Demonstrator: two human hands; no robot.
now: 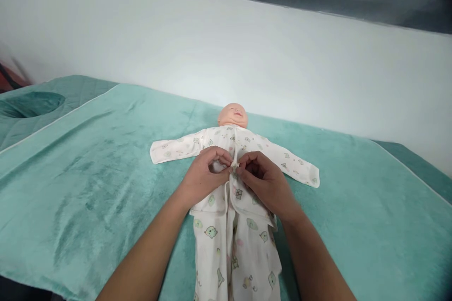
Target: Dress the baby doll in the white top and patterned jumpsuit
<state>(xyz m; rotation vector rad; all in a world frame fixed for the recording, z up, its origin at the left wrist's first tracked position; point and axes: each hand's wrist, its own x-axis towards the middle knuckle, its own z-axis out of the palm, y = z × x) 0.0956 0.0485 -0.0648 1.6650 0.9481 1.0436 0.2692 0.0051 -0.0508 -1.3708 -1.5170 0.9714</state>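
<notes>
A baby doll [233, 115] lies on its back, dressed in a white patterned baby shirt [243, 138] and matching pants [212, 249]. Its sleeves spread out to both sides. At the middle of the chest, my left hand [210, 174] pinches the shirt's front edge between thumb and fingers. Close beside it, my right hand [263, 178] pinches the facing edge of the same shirt. The fingertips of both hands nearly meet at the front opening. Below them the two shirt flaps part slightly over the pants. Any fastener between the fingertips is too small to make out.
A green plush cover [106, 174] spreads under the doll. Behind it rises a white wall [226, 47] with a dark band along the top. At the left, a round hole [33, 103] shows in the padded bed surface.
</notes>
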